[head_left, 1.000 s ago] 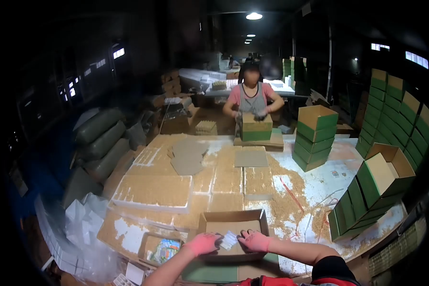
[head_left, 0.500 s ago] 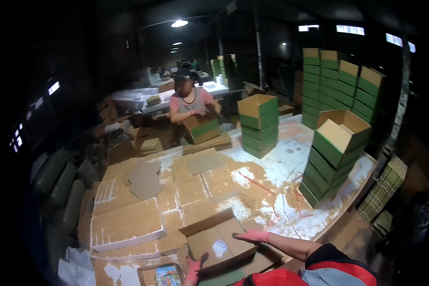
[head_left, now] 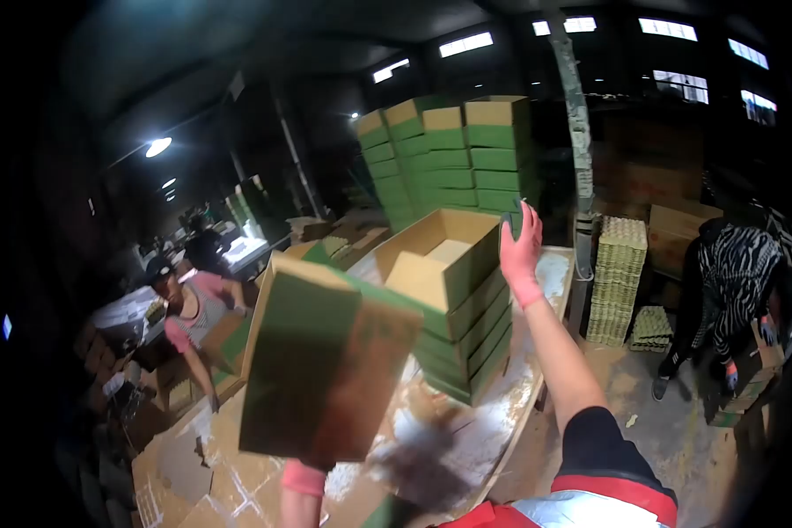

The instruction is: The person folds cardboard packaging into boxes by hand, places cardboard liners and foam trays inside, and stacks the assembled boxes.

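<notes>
A green and brown cardboard box [head_left: 317, 361], blurred by motion, is raised and tilted over the table. My left hand [head_left: 304, 480], in a pink glove, is at its lower edge; the fingers are hidden behind the box. My right hand [head_left: 521, 242], in a pink glove with a dark palm, is raised at the right rim of the stacked green boxes [head_left: 475, 330]. Its fingers point upward and hold nothing that I can see. The top box of that stack is open, with its flaps up.
A co-worker [head_left: 198, 308] stands across the table [head_left: 466, 449] at the left. More green boxes [head_left: 449, 158] rise behind. A post [head_left: 579, 150] and stacked trays [head_left: 620, 277] stand at the right, near a bending person [head_left: 739, 273].
The view has swung right. The box that lay on the table between my hands is now lifted and tilted. My right hand has left it and risen beside the stack.
</notes>
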The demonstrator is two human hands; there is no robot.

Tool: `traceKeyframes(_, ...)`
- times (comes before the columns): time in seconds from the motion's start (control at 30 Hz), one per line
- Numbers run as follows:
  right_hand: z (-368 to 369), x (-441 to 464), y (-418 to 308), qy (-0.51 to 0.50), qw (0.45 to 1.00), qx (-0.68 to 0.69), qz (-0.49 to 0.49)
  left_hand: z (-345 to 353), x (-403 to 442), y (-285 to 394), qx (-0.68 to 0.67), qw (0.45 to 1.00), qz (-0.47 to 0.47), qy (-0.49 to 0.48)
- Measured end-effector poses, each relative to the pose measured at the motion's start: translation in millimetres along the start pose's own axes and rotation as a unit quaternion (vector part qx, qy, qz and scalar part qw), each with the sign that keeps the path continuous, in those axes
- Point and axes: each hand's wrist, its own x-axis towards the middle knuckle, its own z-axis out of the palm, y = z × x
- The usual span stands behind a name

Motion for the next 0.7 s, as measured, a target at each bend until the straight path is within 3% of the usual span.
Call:
traceKeyframes(0.03,24.2,23.0,53.3,0.009,0.995,-0.058,0.077,31.5,42.0,-0.5,-0.008,0.999,0.003,-0.042)
traceKeyframes(0.07,38.8,29.4,97.3,-0.078,0.981,0.062,0.165,63.8,81.9,-0.1,-0.003,0.997,0.009,-0.082)
traceKeyframes(0.13,66.4,20.0,175.9,-0.236,0.869,0.308,0.307,127.5,152.3,-1.9,0.000,0.985,0.026,-0.173)
traceKeyframes(0.17,86.3,9.5,208.0,-0.290,0.856,0.306,0.299,164.4,178.7,15.4,-0.326,0.906,-0.179,-0.200)
traceKeyframes(0.2,88.8,5.9,204.0,-0.278,0.835,0.347,0.323,175.5,221.1,6.7,-0.170,0.938,-0.121,-0.277)
traceKeyframes(0.23,91.1,1.7,199.5,-0.265,0.812,0.387,0.347,227.8,212.8,22.9,-0.218,0.931,-0.204,-0.208)
traceKeyframes(0.3,107.7,-4.7,215.7,-0.288,0.743,0.440,0.415,243.8,250.6,8.8,-0.119,0.944,-0.270,-0.144)
traceKeyframes(0.33,112.3,-9.8,208.8,-0.263,0.810,0.407,0.330,235.0,276.3,-3.9,-0.055,0.941,-0.262,-0.207)
traceKeyframes(0.37,133.6,-13.7,222.0,-0.257,0.828,0.323,0.380,234.0,283.9,-8.5,-0.008,0.950,-0.268,-0.160)
traceKeyframes(0.43,116.3,-10.5,199.8,-0.281,0.883,0.157,0.342,239.4,273.5,1.2,0.077,0.955,-0.264,-0.109)
traceKeyframes(0.5,79.9,-27.6,160.9,-0.049,0.970,0.164,0.175,219.2,268.7,2.7,0.062,0.952,-0.276,-0.116)
traceKeyframes(0.53,51.0,-37.7,130.1,0.081,0.971,0.151,0.167,189.4,267.7,4.4,0.072,0.955,-0.283,-0.051)
traceKeyframes(0.57,15.9,-61.4,92.5,0.107,0.975,0.133,0.141,159.9,266.8,6.2,0.080,0.955,-0.287,0.014)
traceKeyframes(0.6,-44.8,-81.9,28.8,-0.076,0.950,0.208,0.222,141.8,235.2,19.3,0.273,0.943,-0.182,0.047)
traceKeyframes(0.63,-46.0,-144.6,11.1,-0.158,0.949,0.257,0.088,104.2,212.5,19.7,0.369,0.925,-0.067,0.060)
traceKeyframes(0.67,-47.7,-206.8,-7.2,-0.253,0.905,0.338,-0.052,36.4,211.4,11.5,0.361,0.926,0.004,0.110)
traceKeyframes(0.7,-49.9,-268.5,-26.0,-0.348,0.826,0.416,-0.156,-70.8,213.8,-6.5,0.613,0.750,0.249,0.011)
